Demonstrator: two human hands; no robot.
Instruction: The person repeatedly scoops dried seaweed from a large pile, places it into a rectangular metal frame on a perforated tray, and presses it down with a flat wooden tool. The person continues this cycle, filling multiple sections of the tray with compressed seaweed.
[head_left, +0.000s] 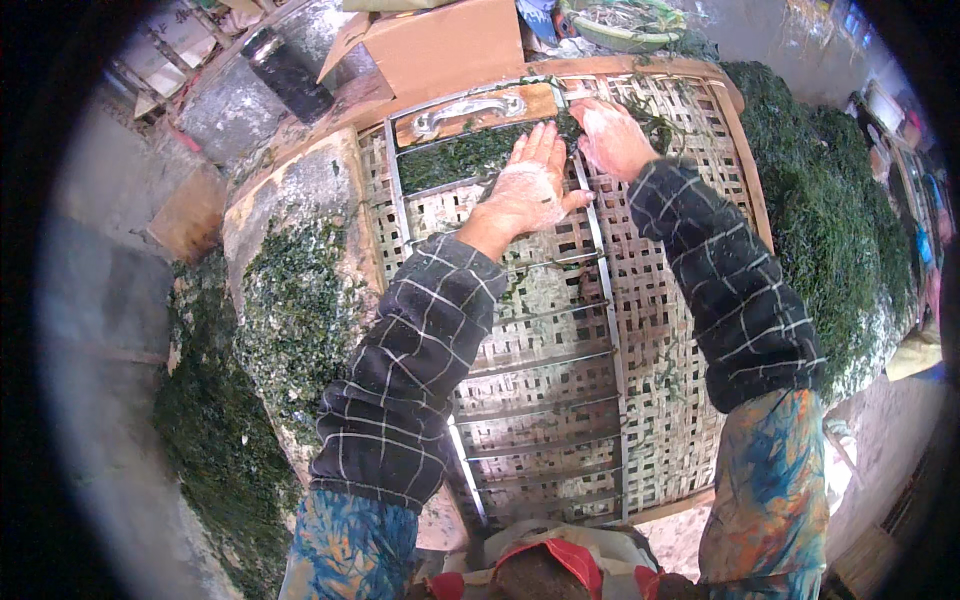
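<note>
My left hand (534, 184) lies flat, its fingertips on chopped dark green seaweed (457, 159). That seaweed fills the far slot of a metal frame (611, 330) with several crossbars. At the frame's far end is a wooden board with a metal handle (469, 112). Beneath the frame is a woven bamboo screen (675, 247) in a wooden border. My right hand (611, 139) is curled at the frame's far right corner, beside loose seaweed strands (656, 124); its fingertips are hidden, so whether it grips any is unclear. Bits of seaweed cling to the nearer crossbars.
Heaps of seaweed lie to the right (832, 232) and on a pale slab at the left (296, 315). Beyond the screen stand a cardboard box (450, 49), a dark cylinder (289, 75) and a green basket (626, 34).
</note>
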